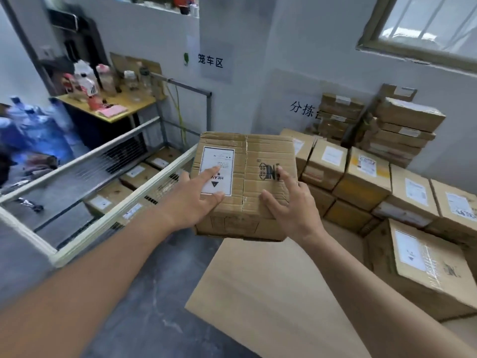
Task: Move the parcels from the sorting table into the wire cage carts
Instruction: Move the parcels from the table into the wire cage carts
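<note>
The room has pale walls, a dark floor and a window [423,24] at 1 o'clock. Two paper signs [210,60] with black writing hang on the wall.

A light brown desk [271,293] fills the low middle of the view. Many brown boxes [366,177] sit on it from 2 o'clock to 4 o'clock, packed close, some in tall piles by the wall. Most have a white label on top.

One parcel [244,187] is in the middle of the view, held up at the far edge of the desk. It is a brown cardboard box, a bit wrinkled, with clear tape down the middle of its top. A white label [217,171] with black print and a small black triangle sticks on its left half. A dark round logo [268,171] is printed on its right half.

The left hand [198,200] has a grip on the left side of the parcel, with the thumb and one finger lying on the label. The right hand [289,202] has a grip on the right side, fingers spread on the top and bent over the edge.

At 9 o'clock stands a wire cage cart [124,202] with pale rails, just beside the parcel. Small labelled boxes [134,177] lie flat inside it. Behind it, at 11 o'clock, a yellow side desk [113,104] holds bottles and small things, too blurry to name.
</note>
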Motion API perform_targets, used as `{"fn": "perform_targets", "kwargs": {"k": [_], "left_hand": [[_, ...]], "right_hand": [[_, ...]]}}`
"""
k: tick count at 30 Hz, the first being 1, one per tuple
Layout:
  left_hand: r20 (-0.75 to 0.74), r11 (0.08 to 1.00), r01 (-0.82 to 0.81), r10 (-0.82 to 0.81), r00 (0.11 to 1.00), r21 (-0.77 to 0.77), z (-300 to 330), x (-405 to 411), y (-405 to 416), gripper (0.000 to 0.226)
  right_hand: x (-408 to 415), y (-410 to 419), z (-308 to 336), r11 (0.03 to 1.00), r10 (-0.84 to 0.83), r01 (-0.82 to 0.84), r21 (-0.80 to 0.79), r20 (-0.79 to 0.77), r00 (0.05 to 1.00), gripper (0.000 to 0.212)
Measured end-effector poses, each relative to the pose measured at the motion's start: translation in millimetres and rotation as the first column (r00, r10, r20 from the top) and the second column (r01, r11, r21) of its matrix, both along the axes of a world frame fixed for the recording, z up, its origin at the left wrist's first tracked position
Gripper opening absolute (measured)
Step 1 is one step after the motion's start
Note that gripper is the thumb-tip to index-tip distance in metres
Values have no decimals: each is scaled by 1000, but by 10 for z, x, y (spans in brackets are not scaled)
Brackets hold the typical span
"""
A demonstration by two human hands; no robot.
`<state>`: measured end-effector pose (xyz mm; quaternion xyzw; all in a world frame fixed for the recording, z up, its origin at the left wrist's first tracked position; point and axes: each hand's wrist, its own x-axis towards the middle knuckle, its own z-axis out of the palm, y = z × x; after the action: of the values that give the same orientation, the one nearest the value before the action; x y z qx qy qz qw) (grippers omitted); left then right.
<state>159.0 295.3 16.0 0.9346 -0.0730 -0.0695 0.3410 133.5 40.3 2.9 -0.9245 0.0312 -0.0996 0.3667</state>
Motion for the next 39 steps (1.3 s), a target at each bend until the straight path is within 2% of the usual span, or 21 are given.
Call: {"fn": "perform_targets", "kwargs": {"k": [9, 20, 29, 35, 39], "left_hand": [[-77, 972, -231, 234, 969, 50, -434, 643, 1027, 66], [-192, 892, -445, 451, 871, 76, -951, 1183, 2321, 68], [-278, 887, -434, 462, 842, 159, -1474, 1837, 3878, 74], [-336, 896, -421, 443, 831, 139, -1914, 2182, 5046, 77], [-389, 871, -467, 487, 782, 151, -2164, 2382, 5523, 75]], "right_hand": [[1281, 1070, -485, 976, 217, -217, 9, -96, 971, 73], [2402, 2471, -953, 884, 460, -467, 20, -211, 862, 75], [3180, 4019, -1431, 852, 505, -523, 25, -300, 809, 75], [3524, 5164, -1821, 841, 518, -539, 56, -371, 771, 76], [3783, 5728, -2111, 824, 540, -561, 77, -404, 738, 76]]}}
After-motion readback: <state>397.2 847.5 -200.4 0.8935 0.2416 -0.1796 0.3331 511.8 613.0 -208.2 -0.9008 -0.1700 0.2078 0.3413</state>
